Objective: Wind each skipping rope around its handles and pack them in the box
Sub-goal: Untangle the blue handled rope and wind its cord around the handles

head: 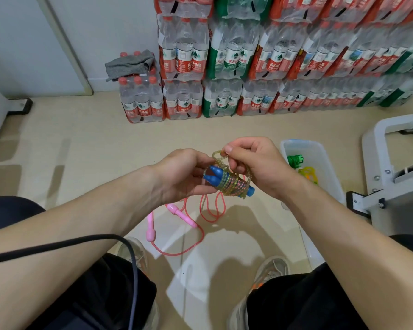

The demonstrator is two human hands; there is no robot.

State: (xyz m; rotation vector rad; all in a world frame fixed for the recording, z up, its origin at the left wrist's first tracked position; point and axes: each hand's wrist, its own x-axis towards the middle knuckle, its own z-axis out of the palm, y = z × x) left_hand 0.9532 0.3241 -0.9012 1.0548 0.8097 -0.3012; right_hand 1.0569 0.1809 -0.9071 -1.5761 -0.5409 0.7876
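My left hand (184,173) grasps the two blue handles (212,176); my right hand (255,167) pinches the glitter rope (234,186) end loop. I should tuck it tightly under the coils. The box (296,141) is at 3 o'clock.

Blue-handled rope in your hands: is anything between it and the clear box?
Nothing visible blocks the way. The left hand and right hand hold the blue-handled rope; the box sits just past the right hand, open-topped, with a green rope and yellow rope inside.
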